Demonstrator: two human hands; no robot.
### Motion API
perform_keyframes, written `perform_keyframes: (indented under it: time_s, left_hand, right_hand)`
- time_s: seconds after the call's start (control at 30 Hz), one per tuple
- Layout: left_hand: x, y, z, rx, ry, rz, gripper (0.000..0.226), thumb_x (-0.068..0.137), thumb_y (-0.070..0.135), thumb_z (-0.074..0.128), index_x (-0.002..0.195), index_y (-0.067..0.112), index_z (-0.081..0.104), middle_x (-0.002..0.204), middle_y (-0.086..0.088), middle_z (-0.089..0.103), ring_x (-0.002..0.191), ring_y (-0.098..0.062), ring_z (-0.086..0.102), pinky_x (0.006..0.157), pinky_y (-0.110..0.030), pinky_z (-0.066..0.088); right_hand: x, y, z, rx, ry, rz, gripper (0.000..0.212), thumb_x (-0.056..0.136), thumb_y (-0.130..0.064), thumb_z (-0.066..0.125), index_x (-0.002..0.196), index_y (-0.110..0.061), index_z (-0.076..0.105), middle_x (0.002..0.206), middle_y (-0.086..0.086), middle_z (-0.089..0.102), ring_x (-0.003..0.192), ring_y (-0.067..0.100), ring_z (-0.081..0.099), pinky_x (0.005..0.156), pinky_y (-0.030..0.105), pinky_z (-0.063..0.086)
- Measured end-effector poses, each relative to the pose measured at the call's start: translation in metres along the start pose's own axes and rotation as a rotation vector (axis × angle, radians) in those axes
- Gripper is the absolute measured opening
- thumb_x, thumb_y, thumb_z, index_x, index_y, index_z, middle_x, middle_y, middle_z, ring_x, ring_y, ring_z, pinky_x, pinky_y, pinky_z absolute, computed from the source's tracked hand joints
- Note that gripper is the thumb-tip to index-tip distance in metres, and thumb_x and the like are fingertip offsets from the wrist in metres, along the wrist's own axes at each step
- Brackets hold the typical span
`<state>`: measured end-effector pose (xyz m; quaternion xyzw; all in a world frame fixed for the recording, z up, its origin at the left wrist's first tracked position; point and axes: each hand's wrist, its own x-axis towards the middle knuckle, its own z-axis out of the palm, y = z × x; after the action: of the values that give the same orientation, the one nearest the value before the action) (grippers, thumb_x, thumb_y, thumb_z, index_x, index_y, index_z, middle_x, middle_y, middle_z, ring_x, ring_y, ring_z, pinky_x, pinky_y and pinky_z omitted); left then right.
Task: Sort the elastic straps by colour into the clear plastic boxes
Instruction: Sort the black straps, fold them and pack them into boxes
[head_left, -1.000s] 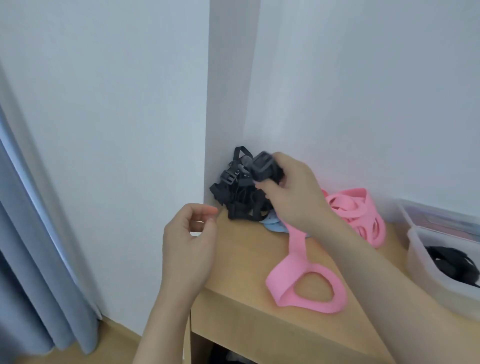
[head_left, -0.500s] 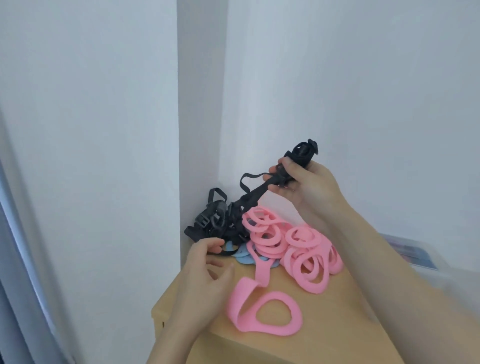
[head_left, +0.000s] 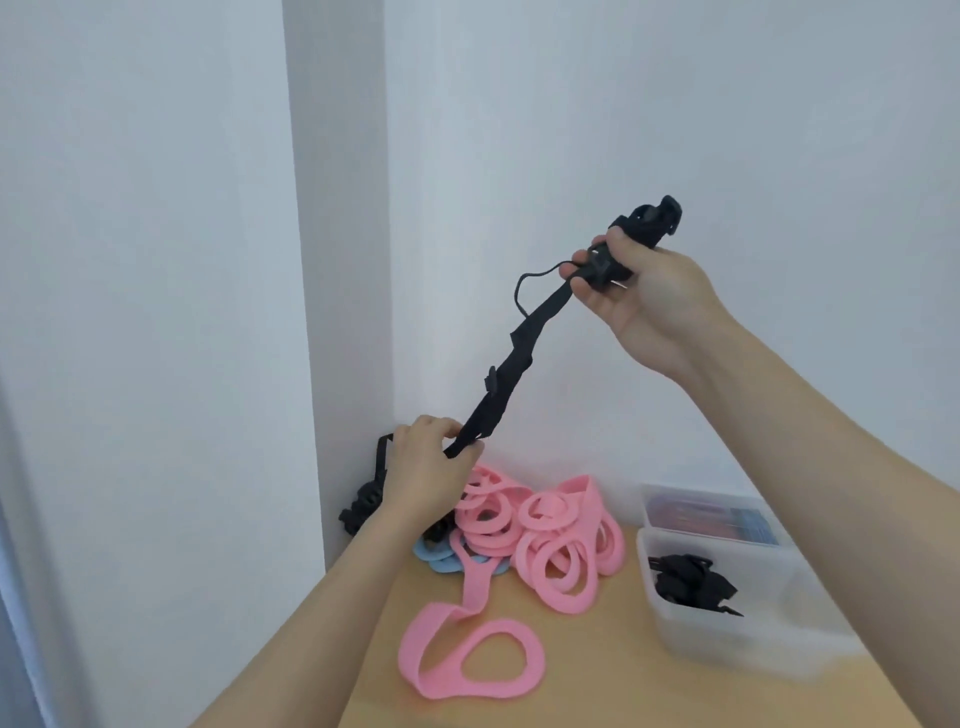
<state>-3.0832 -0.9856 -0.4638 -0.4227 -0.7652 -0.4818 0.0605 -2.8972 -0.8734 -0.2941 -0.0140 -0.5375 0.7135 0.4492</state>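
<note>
The black strap held up against the white wall is plain, unpatterned, matching the black heap in the far left corner and the black straps in the near clear box. The pink straps are one solid pink, with pale blue straps showing under their left edge, on a light honey-coloured table. The far clear box shows dull red and blue stripes inside
</note>
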Motion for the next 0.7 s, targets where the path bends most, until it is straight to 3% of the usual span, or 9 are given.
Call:
perform_keyframes:
  time_s: [0.07,0.13,0.3,0.43,0.57,0.67,0.7]
  left_hand:
    - [0.006,0.008,0.000,-0.067,-0.050,-0.011,0.022,0.098,0.033,0.060,0.078,0.024,0.059,0.081,0.006,0.056,0.072,-0.014,0.050,0.063,-0.024,0.040]
    - [0.012,0.017,-0.002,-0.105,-0.101,-0.041,0.025,0.099,0.031,0.059,0.081,0.015,0.060,0.067,0.004,0.051,0.057,-0.014,0.043,0.056,-0.025,0.036]
    - [0.032,0.046,-0.013,-0.220,-0.212,-0.041,0.021,0.101,0.023,0.055,0.095,0.010,0.070,0.083,-0.005,0.074,0.076,-0.022,0.070,0.077,-0.033,0.051]
    - [0.052,0.083,-0.026,-0.385,-0.240,-0.042,0.021,0.101,0.020,0.055,0.095,0.006,0.069,0.068,-0.006,0.055,0.055,-0.018,0.055,0.062,-0.032,0.056]
    - [0.067,0.131,-0.038,-0.461,-0.287,0.009,0.018,0.100,0.024,0.061,0.086,0.012,0.063,0.074,-0.004,0.044,0.054,-0.017,0.044,0.057,-0.030,0.048]
    - [0.073,0.166,-0.045,-0.509,-0.350,0.057,0.009,0.097,0.010,0.059,0.101,0.007,0.067,0.077,-0.003,0.045,0.057,-0.016,0.046,0.061,-0.030,0.045]
    - [0.074,0.178,-0.046,-0.533,-0.377,0.060,0.017,0.093,0.001,0.056,0.107,0.003,0.066,0.079,-0.005,0.046,0.058,-0.017,0.046,0.060,-0.030,0.044]
  right_hand:
    - [0.000,-0.019,-0.012,0.025,0.036,-0.039,0.016,0.103,-0.016,0.056,0.095,-0.002,0.058,0.087,0.012,0.065,0.087,0.031,0.073,0.077,0.031,0.060]
    - [-0.001,-0.038,-0.023,0.054,0.079,-0.078,0.016,0.103,-0.015,0.056,0.094,-0.002,0.059,0.087,0.013,0.064,0.086,0.032,0.073,0.076,0.030,0.060]
    - [-0.007,-0.075,-0.047,0.061,0.160,-0.165,0.016,0.103,-0.015,0.057,0.093,-0.002,0.058,0.087,0.012,0.064,0.083,0.030,0.072,0.074,0.029,0.059]
    - [-0.017,-0.079,-0.059,-0.166,0.156,-0.154,0.014,0.103,-0.019,0.056,0.096,-0.007,0.058,0.087,0.008,0.065,0.081,0.025,0.071,0.071,0.030,0.056]
    - [-0.028,-0.066,-0.062,-0.448,0.116,-0.096,0.012,0.102,-0.022,0.058,0.103,-0.010,0.060,0.088,0.006,0.065,0.076,0.021,0.069,0.068,0.031,0.051]
    - [-0.034,-0.053,-0.061,-0.643,0.108,-0.071,0.013,0.100,-0.024,0.059,0.103,-0.011,0.060,0.088,0.004,0.060,0.064,0.017,0.063,0.061,0.029,0.044]
    - [-0.035,-0.049,-0.061,-0.694,0.101,-0.069,0.012,0.099,-0.025,0.060,0.100,-0.013,0.059,0.087,0.002,0.058,0.062,0.016,0.061,0.060,0.029,0.043]
